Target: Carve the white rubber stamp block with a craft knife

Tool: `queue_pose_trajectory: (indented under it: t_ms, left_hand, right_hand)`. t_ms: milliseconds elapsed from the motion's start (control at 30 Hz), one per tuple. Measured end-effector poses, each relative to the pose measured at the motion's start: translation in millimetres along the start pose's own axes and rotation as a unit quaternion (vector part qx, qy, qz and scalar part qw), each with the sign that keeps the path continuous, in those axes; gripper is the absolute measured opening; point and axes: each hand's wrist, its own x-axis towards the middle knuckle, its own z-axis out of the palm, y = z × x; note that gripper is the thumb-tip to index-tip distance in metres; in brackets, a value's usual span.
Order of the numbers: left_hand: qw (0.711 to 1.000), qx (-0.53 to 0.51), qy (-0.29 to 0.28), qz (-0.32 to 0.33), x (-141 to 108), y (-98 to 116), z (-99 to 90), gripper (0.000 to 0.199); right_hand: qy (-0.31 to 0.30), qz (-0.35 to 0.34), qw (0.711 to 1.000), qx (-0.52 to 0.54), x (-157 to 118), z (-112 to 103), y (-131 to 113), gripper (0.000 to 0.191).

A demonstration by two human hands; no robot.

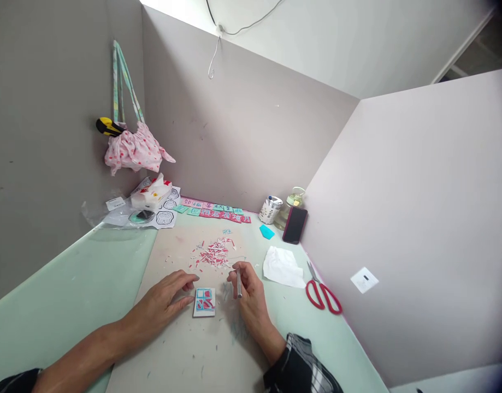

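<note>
A small pale carving block (204,313) with a blue-outlined, partly red character on its face lies flat in front of me. My left hand (172,295) is at the block's left side, thumb and fingers apart; the thumb tip is close to the block's edge, and I cannot tell if it touches. Right of the block, my right hand (251,292) is closed around a slim silver craft knife (239,285), whose blade is hidden. Beyond both hands lies a heap of red and white shavings (216,254).
Square character tiles (218,213) in pink, red and green line the back. On the right are scissors (324,295), tissue (283,266), a phone (295,225), a glass jug (281,218) and a can (270,209). A pink bag (136,147) hangs left above papers (166,215).
</note>
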Motion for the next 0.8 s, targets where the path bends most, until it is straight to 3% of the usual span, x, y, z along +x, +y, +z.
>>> queue_pose_trajectory:
  t_ms: [600, 667, 800]
  left_hand:
    - [0.999, 0.037, -0.009, -0.018, -1, -5, 4.4, 0.029]
    - [0.999, 0.046, -0.018, -0.014, -1, -9, 8.4, 0.036]
    - [0.997, 0.063, -0.050, 0.002, 1, -15, 15.5, 0.075]
  right_hand:
    - [-0.021, -0.041, 0.997, -0.058, -3, -4, -15, 0.026]
    - [-0.028, -0.044, 0.997, -0.061, -5, -7, -20, 0.024]
    - [-0.028, -0.037, 0.997, -0.063, -8, -11, -35, 0.023]
